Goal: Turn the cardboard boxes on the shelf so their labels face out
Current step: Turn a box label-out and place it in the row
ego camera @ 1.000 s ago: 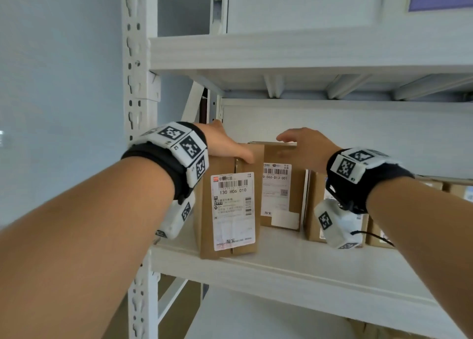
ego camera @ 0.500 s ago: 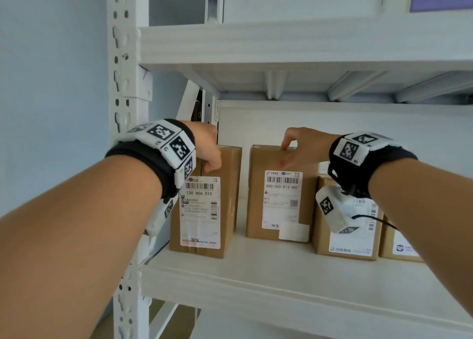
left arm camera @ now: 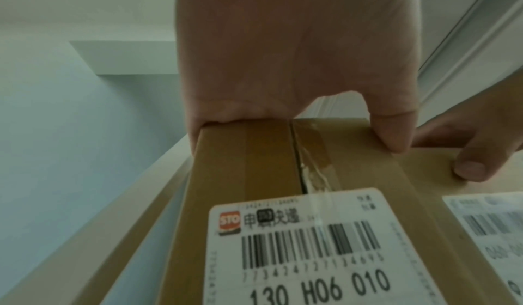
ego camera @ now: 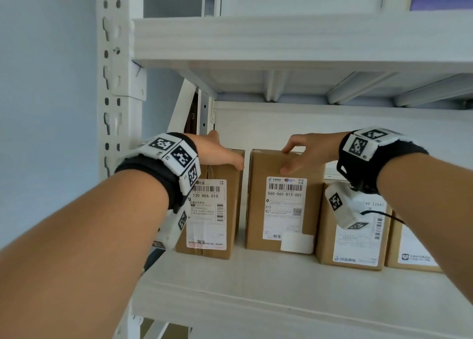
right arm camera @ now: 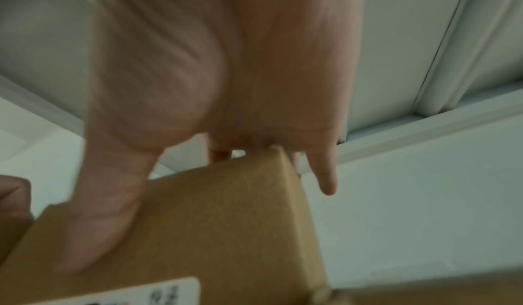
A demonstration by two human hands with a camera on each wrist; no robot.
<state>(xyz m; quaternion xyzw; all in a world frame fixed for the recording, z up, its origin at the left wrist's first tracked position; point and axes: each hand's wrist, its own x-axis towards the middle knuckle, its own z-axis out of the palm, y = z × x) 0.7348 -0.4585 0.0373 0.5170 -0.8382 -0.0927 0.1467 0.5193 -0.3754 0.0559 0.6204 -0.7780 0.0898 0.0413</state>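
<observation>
Two brown cardboard boxes stand side by side at the left end of the white shelf (ego camera: 256, 287), labels facing out. My left hand (ego camera: 220, 154) grips the top of the left box (ego camera: 207, 215), marked 130 H06 010, with the fingers over its top and the thumb on the upper front corner. The left wrist view shows this left hand (left arm camera: 283, 52) on the taped top edge of the left box (left arm camera: 254, 164). My right hand (ego camera: 304, 151) holds the top of the second box (ego camera: 284, 218), thumb on its front face. In the right wrist view, my right hand (right arm camera: 226, 63) grips the second box (right arm camera: 212, 220).
A third box (ego camera: 358, 236) and a fourth box (ego camera: 414, 246) stand to the right, their labels also facing out. The upper shelf (ego camera: 281, 39) hangs close above the boxes. A perforated white upright (ego camera: 115, 82) bounds the left end. A narrow gap separates the two held boxes.
The left box has gone from standing forward of the second box to standing level with it, with a gap between. My right thumb has come down onto the second box's front.
</observation>
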